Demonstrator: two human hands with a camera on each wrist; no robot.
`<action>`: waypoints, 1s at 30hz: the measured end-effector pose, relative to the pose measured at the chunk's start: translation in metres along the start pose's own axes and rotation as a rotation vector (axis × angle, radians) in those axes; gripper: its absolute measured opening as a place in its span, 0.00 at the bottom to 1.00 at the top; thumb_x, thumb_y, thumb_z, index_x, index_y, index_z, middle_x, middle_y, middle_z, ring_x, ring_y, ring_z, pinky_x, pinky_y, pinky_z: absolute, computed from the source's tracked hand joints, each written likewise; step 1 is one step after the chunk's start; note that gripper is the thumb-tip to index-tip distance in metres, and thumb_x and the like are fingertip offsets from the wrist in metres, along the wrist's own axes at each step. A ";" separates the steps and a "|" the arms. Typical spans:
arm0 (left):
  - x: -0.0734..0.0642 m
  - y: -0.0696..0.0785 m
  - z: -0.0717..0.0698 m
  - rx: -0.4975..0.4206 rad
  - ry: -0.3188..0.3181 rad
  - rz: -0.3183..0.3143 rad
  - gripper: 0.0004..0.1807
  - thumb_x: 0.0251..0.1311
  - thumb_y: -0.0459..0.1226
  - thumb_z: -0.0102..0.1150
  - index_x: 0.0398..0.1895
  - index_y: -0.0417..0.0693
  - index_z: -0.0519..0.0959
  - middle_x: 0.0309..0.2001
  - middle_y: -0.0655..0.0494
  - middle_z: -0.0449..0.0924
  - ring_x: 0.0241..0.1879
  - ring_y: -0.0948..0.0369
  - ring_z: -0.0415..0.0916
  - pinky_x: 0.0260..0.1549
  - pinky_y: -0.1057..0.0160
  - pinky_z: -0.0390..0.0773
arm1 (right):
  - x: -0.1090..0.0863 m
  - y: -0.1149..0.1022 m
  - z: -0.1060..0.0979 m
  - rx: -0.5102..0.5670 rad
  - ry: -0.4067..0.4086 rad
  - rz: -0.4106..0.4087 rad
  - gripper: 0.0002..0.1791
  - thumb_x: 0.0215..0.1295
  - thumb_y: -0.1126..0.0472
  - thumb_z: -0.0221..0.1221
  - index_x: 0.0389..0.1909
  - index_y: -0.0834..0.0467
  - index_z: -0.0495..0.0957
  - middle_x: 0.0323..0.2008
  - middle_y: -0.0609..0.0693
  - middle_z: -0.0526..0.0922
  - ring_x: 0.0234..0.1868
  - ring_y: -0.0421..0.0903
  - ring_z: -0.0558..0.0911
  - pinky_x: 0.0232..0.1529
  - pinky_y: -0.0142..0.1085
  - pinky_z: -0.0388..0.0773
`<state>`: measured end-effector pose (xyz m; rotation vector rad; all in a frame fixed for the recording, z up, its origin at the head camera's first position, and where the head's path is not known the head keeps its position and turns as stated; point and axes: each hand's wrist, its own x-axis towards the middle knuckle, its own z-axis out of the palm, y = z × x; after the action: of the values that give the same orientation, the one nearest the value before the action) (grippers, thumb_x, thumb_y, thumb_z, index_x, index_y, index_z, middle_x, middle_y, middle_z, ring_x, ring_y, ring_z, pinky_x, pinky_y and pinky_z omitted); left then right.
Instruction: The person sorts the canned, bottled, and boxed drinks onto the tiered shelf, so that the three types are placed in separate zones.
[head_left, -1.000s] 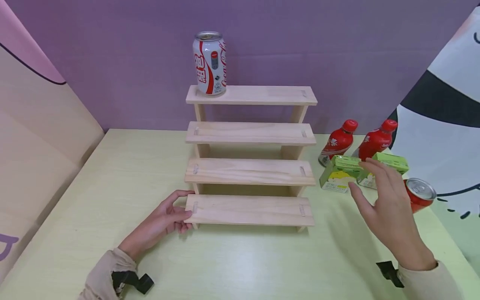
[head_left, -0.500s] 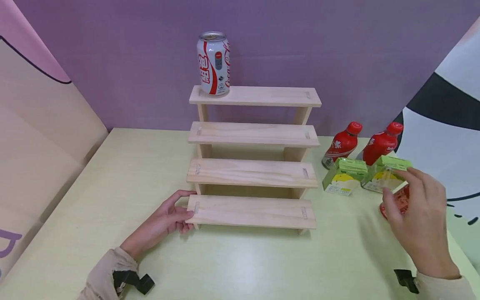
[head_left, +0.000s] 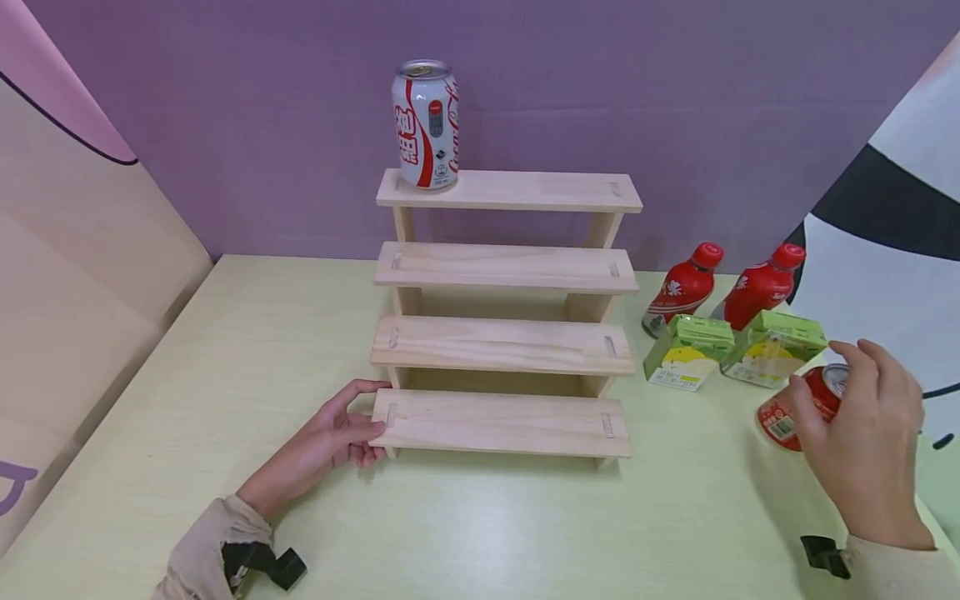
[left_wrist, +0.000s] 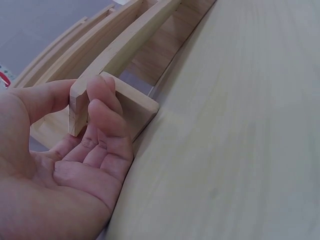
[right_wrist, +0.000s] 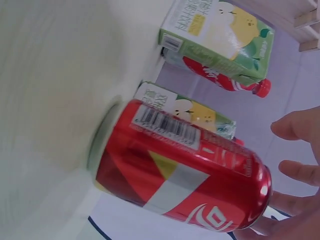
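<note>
My left hand point(head_left: 330, 437) pinches the left end of the lowest step of a four-tier wooden display stand point(head_left: 502, 421). In the left wrist view, the thumb and fingers close around the board's end point(left_wrist: 77, 112). At the right, my right hand point(head_left: 862, 442) is held beside a red soda can point(head_left: 783, 417) standing upright on the table. The right wrist view shows the can point(right_wrist: 180, 175) large, with the fingers point(right_wrist: 297, 172) spread near its top end; no grip is visible. A white cola can point(head_left: 426, 125) stands on the top step's left end.
Two green juice boxes point(head_left: 688, 354) stand between the wooden stand and the red can. Behind them are two red bottles point(head_left: 682, 287). A purple backdrop point(head_left: 525, 92) hangs behind the table point(head_left: 480, 525).
My right hand has moved right, from in front of the juice boxes to the red can, uncovering the boxes. The left hand keeps its hold on the stand.
</note>
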<state>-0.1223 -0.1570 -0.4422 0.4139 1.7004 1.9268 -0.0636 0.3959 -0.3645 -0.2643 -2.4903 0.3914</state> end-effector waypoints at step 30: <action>0.000 0.001 0.000 0.006 0.002 0.003 0.29 0.71 0.34 0.55 0.71 0.47 0.56 0.32 0.43 0.82 0.27 0.59 0.78 0.28 0.66 0.79 | 0.003 0.026 0.012 -0.092 -0.237 0.076 0.43 0.59 0.67 0.66 0.72 0.69 0.54 0.69 0.76 0.52 0.66 0.77 0.55 0.48 0.74 0.68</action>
<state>-0.1223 -0.1566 -0.4410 0.4172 1.7087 1.9252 -0.0703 0.4187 -0.3816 -0.3691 -2.7415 0.3576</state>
